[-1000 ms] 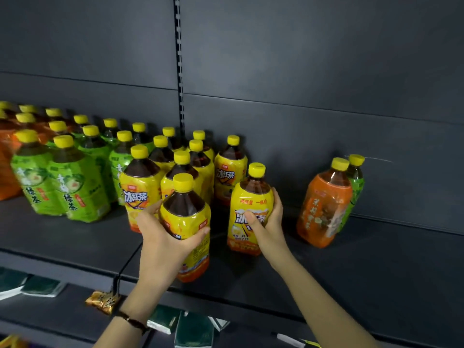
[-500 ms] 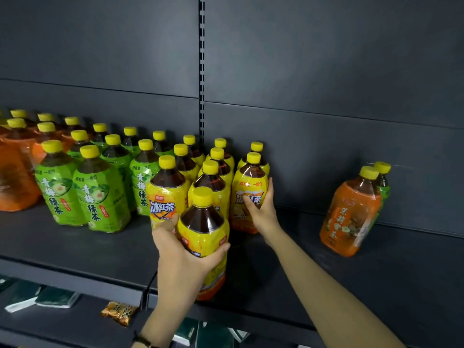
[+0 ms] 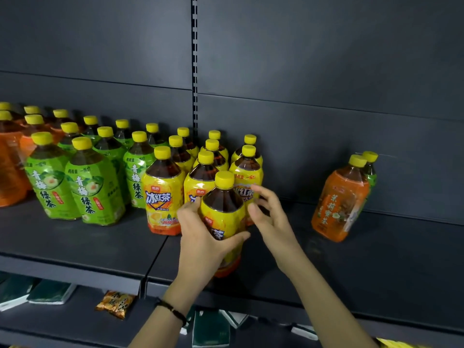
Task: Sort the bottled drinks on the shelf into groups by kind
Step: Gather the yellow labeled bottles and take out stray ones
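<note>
My left hand [image 3: 204, 237] grips a yellow-labelled iced tea bottle [image 3: 224, 212] near the front edge of the dark shelf [image 3: 75, 237]. My right hand [image 3: 270, 217] hovers just right of it with loosely curled fingers, holding nothing, in front of another yellow bottle [image 3: 247, 172]. Behind stands a cluster of several yellow bottles [image 3: 163, 194]. Several green tea bottles [image 3: 94, 187] stand to the left, orange-labelled bottles [image 3: 10, 167] at the far left. One orange bottle [image 3: 341, 199] with a green bottle [image 3: 371, 169] behind it stands alone at the right.
The shelf's dark back panel [image 3: 301, 96] rises behind the bottles, with a slotted upright [image 3: 194, 59] in the middle. Bare shelf lies between the yellow cluster and the lone orange bottle. On the lower shelf lie a snack packet [image 3: 115, 303] and dark green packs [image 3: 50, 293].
My right hand has let go of the yellow bottle it pushed back into the cluster and drawn back toward the front. My left hand still holds its bottle.
</note>
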